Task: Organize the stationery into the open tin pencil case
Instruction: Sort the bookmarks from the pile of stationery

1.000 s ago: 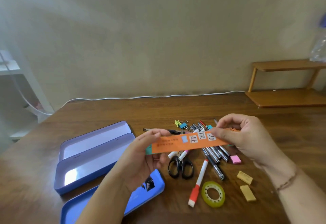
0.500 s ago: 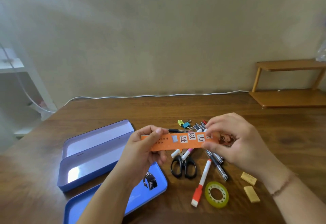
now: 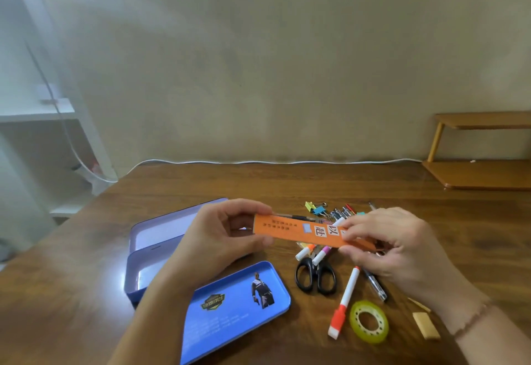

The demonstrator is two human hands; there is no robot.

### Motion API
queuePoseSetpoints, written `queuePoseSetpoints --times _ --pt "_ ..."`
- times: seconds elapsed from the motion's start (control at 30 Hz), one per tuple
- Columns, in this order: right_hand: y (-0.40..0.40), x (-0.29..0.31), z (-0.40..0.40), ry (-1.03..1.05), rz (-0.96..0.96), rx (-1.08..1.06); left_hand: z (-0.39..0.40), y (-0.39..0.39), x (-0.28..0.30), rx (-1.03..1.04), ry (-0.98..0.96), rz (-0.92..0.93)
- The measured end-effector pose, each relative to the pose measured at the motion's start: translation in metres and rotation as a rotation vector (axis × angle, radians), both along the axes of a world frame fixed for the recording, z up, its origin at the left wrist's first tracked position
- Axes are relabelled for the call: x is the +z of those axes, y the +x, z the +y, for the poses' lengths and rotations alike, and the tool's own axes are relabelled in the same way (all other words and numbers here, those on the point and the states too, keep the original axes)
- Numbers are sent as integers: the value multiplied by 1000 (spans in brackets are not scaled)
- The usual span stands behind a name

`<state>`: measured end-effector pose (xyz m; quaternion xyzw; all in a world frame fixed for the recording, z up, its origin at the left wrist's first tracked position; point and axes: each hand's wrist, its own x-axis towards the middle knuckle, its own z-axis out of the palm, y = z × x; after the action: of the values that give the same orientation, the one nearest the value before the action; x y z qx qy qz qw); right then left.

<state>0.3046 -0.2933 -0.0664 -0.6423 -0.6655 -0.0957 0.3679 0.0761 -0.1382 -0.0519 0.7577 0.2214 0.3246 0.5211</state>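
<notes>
— Both hands pinch the card (image 3: pixel 298 231): left hand (image 3: pixel 221 238) its left end, right hand (image 3: pixel 393 245) its right. Long axis runs nine to three.

— And the case (image 3: pixel 161 249)?

— Open at eight o'clock, under the left hand, which is nearer. Scissors (image 3: pixel 315 277), markers (image 3: pixel 343 304), tape (image 3: pixel 368 321) lie beyond at five.

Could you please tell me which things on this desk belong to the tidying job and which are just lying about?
Belongs to the job:
open tin case
orange card, in the grip of left hand and right hand
scissors
marker
tape roll
erasers
binder clips

Just lying about:
white cable
wooden shelf
</notes>
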Motion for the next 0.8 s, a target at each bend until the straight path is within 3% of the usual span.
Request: queuePoseSetpoints --times 0.1,0.23,0.33,0.47,0.63,0.8 --pt "-10 1 1 -18 0 56 1 -19 10 14 132 72" --pt "-35 4 13 -21 -261 169 13 -50 12 -52 267 74" --pt "-55 9 29 -84 -253 227 29 -75 8 -54 282 78" --pt "-71 29 76 -242 -350 139 63 -113 -3 -63 231 75" --pt "-99 30 152 -373 -481 141 92 -146 -43 257 203 47" --pt "-129 5 194 -454 -587 173 92 -152 -62 200 210 400"
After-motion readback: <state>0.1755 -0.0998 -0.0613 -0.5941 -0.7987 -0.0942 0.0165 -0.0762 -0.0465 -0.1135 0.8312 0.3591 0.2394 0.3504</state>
